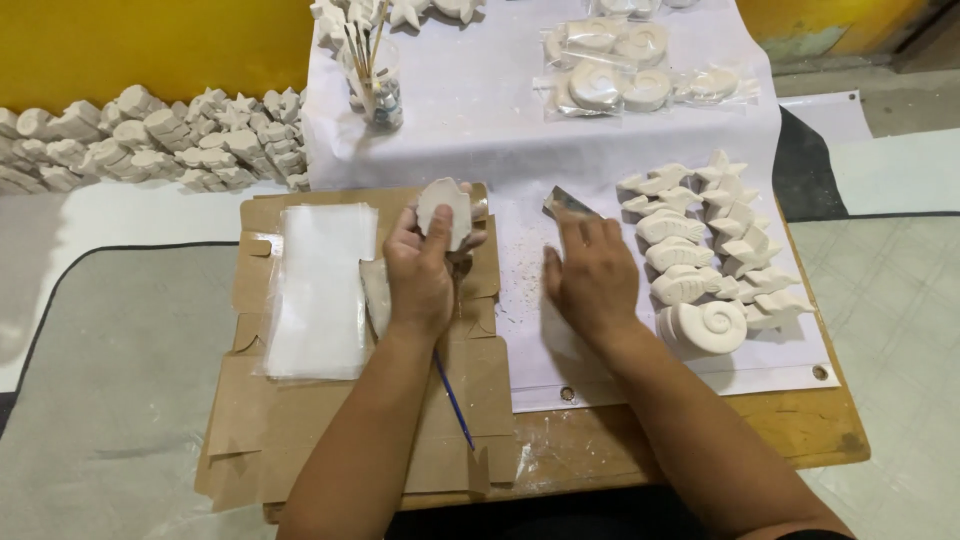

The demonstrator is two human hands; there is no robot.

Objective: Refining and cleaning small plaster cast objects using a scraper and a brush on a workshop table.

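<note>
Open sheet between the hands, figures crowding the right

Bare white sheet (520,270) lies between both grips; rows of plaster figures (700,260) block just right of the right hand (592,275); plastic sleeves (320,290) lie left.

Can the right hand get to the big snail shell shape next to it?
Probably yes. The right hand lies flat on the white sheet, holding a metal scraper, and the snail shell shape sits just beside its wrist with nothing between them.

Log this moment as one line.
left hand: holds plaster piece | right hand: holds scraper | beside: plaster figures
</note>
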